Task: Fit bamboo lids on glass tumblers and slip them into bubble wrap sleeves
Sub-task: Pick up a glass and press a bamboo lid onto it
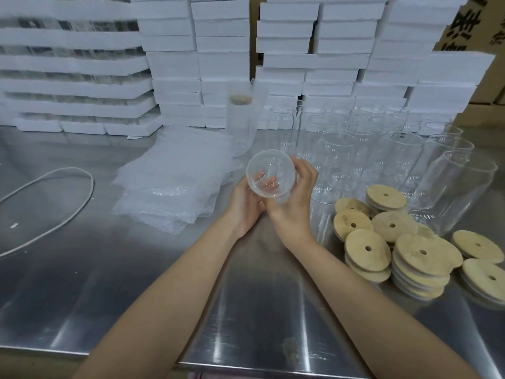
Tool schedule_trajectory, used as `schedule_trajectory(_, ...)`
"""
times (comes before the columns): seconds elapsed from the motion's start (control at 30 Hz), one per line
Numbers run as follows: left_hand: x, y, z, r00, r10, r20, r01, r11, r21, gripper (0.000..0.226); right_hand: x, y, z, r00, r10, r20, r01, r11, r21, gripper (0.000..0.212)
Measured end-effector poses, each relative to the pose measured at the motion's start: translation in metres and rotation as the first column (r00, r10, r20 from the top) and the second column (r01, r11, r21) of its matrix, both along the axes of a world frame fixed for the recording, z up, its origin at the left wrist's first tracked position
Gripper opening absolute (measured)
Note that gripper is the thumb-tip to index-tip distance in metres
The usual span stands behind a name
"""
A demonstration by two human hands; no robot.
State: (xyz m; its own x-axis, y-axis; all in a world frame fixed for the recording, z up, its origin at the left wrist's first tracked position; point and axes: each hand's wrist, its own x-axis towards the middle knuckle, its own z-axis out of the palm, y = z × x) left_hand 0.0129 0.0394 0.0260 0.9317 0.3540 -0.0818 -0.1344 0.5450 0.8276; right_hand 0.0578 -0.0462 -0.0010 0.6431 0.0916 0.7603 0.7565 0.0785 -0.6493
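Observation:
A clear glass tumbler (270, 173) is tilted above the steel table (136, 269), its round end facing me. My left hand (244, 206) cups it from below and the left. My right hand (295, 198) grips it from the right, fingers curled round its side. Whether a lid sits on it is hidden. Round bamboo lids (404, 242) with centre holes lie piled at the right. Flat bubble wrap sleeves (175, 181) are stacked left of my hands. One sleeved tumbler with a lid (241, 119) stands upright behind.
Several empty glass tumblers (382, 154) stand at the back right. White foam boxes (218, 58) are stacked along the back, with cardboard cartons (475, 20) at the far right. A white cord loop (54, 209) lies at the left.

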Motion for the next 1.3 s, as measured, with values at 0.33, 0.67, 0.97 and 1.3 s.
schedule_trajectory(0.33, 0.005, 0.004, -0.002, 0.997, 0.077, -0.009, -0.078, 0.992, -0.1, 0.048, -0.014, -0.004, 0.009, 0.966, 0.174, -0.192, -0.167, 0.984, 0.056, 0.083)
schedule_trajectory(0.67, 0.007, 0.024, -0.002, 0.98, 0.139, -0.144, -0.166, 0.967, -0.193, 0.036, -0.011, -0.015, 0.023, 0.173, 0.769, -0.616, -0.598, 0.579, 0.554, 0.045)
schedule_trajectory(0.97, 0.002, 0.009, -0.001, 0.999, 0.047, 0.022, -0.048, 0.999, 0.025, 0.041, -0.007, -0.02, 0.03, -0.246, 0.904, -0.35, -0.277, 0.281, 0.919, 0.071)
schedule_trajectory(1.3, 0.007, 0.012, -0.008, 0.999, 0.049, 0.003, -0.049, 0.998, 0.029, 0.038, 0.001, -0.018, 0.019, -0.254, 0.885, -0.391, -0.297, 0.313, 0.902, 0.073)
